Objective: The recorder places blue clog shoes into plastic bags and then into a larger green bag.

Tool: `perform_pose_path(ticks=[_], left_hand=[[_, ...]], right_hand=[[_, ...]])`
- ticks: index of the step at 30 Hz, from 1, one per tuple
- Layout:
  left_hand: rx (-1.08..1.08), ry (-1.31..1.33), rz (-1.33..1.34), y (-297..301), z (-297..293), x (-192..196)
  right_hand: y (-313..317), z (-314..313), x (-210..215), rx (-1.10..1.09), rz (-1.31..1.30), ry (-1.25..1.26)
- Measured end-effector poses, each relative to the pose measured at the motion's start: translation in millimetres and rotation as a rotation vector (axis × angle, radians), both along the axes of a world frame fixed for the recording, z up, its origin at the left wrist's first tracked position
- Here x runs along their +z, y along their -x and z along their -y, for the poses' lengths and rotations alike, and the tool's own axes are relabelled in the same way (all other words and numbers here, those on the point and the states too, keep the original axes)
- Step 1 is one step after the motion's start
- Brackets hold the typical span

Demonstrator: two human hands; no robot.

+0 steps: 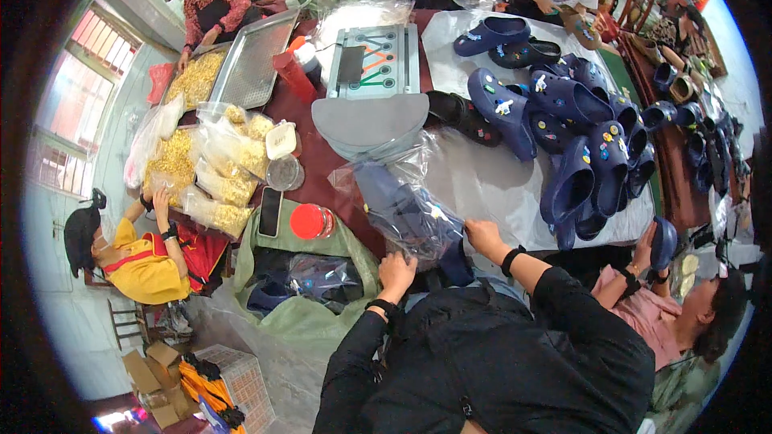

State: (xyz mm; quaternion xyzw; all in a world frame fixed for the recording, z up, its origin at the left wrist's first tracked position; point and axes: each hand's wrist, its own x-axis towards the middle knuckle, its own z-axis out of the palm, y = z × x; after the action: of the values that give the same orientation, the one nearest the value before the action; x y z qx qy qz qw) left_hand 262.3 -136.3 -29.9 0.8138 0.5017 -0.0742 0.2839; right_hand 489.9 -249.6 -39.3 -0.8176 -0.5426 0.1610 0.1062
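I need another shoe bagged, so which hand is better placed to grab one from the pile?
Probably the right hand: it grips the clear bag on the side nearest the navy clog pile. The left hand holds the bag's far edge.

clogs (579, 124) on table (482, 185), phone (270, 210) left of jar (310, 222)

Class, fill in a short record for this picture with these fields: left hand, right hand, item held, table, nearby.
left hand: left hand grips the lower edge of the bag
right hand: right hand holds the bag's other side
item held: clear plastic bag with dark blue clogs inside
table: white-covered table with a pile of loose navy clogs
nearby: red-lidded jar, black phone
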Motion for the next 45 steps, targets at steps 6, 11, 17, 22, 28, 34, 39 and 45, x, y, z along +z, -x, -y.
perform_pose_path(ticks=[6,11,17,22,28,34,39,45], left_hand=[[-0.195,0.035,0.197,17.2,2.4,-21.3],[-0.484,-0.016,0.303,22.8,-5.3,-3.3],[-0.715,-0.077,0.226,17.9,-3.5,-14.0],[-0.583,-0.070,0.098,7.9,-6.9,-21.9],[-0.769,0.080,-0.045,20.7,-13.8,-25.9],[-0.724,0.121,-0.016,19.4,-11.0,-18.3],[-0.624,0.145,0.235,5.3,-12.9,7.1],[-0.253,0.046,0.652,-16.0,-51.4,74.1]], right_hand=[[7.2,24.2,16.6,0.082,-0.113,-0.276],[3.2,52.3,22.8,0.134,-0.110,-0.361],[3.8,75.7,10.4,-0.061,-0.019,-0.160],[21.4,71.7,20.8,-0.010,-0.038,-0.209],[38.9,103.9,13.7,0.021,-0.049,-0.016],[36.5,129.8,0.9,-0.091,-0.065,0.073],[26.6,107.5,26.4,-0.336,-0.167,-0.274],[-5.5,45.6,91.7,-0.595,-0.550,-0.436]])
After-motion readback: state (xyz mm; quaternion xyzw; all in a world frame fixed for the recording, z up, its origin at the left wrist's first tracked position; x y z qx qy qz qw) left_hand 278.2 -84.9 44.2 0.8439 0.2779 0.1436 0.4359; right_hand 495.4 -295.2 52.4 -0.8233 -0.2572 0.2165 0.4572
